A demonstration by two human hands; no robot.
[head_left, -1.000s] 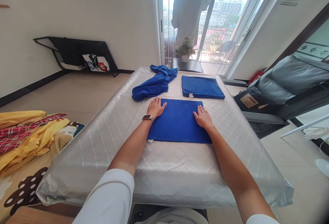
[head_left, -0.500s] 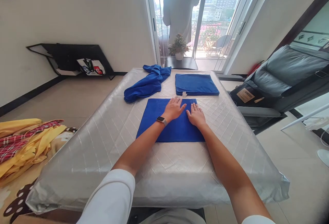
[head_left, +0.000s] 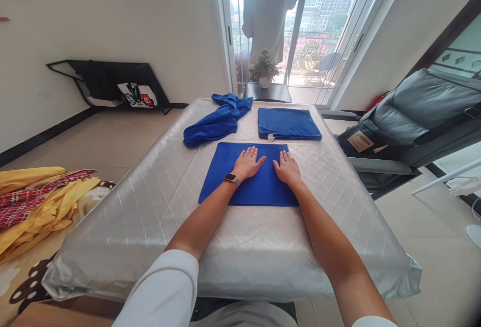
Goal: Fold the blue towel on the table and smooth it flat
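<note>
A blue towel [head_left: 218, 182] lies flat in a rectangle on the table, in front of me. My left hand [head_left: 247, 162] rests palm down on its middle, fingers stretched out and thumb spread toward the right; a watch sits on that wrist. Flat on the towel's right side is my right hand [head_left: 286, 168], its fingers extended. Behind the towel, to the right, is a neat stack of folded blue towels [head_left: 289, 123] with a white tag at its front edge. To the left lies a crumpled blue towel [head_left: 216, 122].
A silvery quilted cover [head_left: 150, 227] drapes the table. Beyond it a potted plant [head_left: 265, 69] stands on a dark chair, and a person [head_left: 265, 14] is at the glass door. A grey recliner [head_left: 421, 116] is at the right, yellow and plaid cloth [head_left: 48, 207] at the left.
My left hand has slid a little left and away from my right hand across the towel. The right hand stays almost in place. The view has shifted slightly.
</note>
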